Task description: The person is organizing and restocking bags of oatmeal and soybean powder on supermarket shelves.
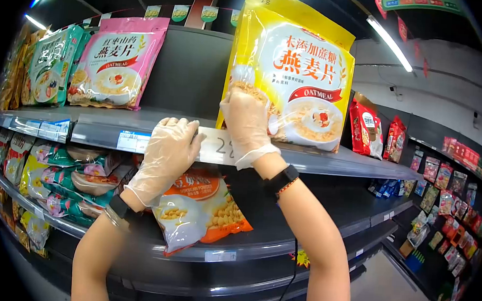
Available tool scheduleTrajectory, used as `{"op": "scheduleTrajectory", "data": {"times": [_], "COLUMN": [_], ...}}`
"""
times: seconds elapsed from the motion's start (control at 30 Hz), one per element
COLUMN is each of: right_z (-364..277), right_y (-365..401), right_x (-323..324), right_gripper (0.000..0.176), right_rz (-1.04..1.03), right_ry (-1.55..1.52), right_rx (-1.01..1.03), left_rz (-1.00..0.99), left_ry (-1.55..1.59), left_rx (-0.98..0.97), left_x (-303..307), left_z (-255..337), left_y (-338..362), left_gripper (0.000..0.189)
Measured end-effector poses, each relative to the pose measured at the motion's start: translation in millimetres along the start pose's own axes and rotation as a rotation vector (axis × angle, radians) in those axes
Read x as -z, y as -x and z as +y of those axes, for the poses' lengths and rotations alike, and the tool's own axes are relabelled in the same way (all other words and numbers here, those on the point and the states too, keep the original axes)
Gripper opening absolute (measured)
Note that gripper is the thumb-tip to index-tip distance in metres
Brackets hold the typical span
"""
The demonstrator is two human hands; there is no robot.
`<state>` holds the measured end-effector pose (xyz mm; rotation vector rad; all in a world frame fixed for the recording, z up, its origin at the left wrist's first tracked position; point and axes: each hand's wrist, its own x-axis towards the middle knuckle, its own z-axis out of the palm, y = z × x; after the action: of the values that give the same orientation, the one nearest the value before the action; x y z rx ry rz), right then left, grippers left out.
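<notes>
My left hand (169,151), in a clear glove, curls over the left end of a white card (213,143) at the shelf edge. The card bears a handwritten number, partly covered by my right hand. My right hand (247,123), also gloved, is closed against the lower left of a yellow oatmeal bag (316,89). Its fingertips are hidden, so what it grips does not show. Upright on the shelf (306,161), the bag has "28" written on its top. Below my left hand lies a soybean powder bag (206,214).
To the left on the same shelf stand a pink oatmeal bag (119,60) and a green bag (52,64). Red bags (366,125) are farther right. Several packs (76,182) lie on the lower left shelf. Hanging packets (445,201) line the right side.
</notes>
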<state>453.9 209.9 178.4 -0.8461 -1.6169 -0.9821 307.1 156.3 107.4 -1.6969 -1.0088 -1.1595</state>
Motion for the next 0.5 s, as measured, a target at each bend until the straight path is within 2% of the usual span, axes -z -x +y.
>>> {"op": "scheduleTrajectory", "data": {"times": [0.23,0.5], "right_z": [-4,-2], "right_y": [7,13], "right_x": [5,10], "right_gripper": [0.015,0.014], "right_rz": [0.105,0.131], "right_ry": [-0.079,-0.096], "right_rx": [-0.007,0.040], "left_rz": [0.011,0.037], "left_ry": [0.005,-0.004], "left_rx": [-0.006,-0.025], "left_x": [4,-2], "left_z": [3,0], "left_y": [-2,-4], "left_gripper": [0.022,0.021]}}
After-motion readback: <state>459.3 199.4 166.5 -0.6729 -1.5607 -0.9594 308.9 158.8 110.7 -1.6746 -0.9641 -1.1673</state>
